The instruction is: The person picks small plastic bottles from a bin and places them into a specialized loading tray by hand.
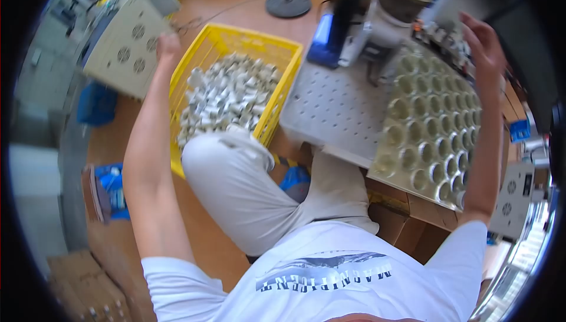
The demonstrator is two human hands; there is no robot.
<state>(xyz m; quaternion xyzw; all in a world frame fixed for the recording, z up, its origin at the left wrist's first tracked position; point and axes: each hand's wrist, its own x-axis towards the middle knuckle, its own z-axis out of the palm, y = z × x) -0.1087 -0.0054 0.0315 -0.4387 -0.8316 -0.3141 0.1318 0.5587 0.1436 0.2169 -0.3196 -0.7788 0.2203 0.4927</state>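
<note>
On the left, my left hand (169, 46) is raised beside a pale box with round fan vents (122, 48); its fingers are blurred, and whether it touches the box is unclear. My right hand (486, 45) is at the upper right, fingers apart and slightly curled, with nothing visible in it. It is beyond the right edge of a tray of round clear cups (439, 127). Left of that tray lies a grey perforated metal plate (336, 101). A yellow crate (236, 32) full of small whitish pieces (227, 95) stands between my left arm and the plate.
A machine with a dark column (349, 4) and a white-grey body rises behind the plate. Farther back is a round black stand base (288, 4). Blue bags (112, 189) and cardboard boxes (88, 281) are at the left; an open carton (407, 233) is under the tray.
</note>
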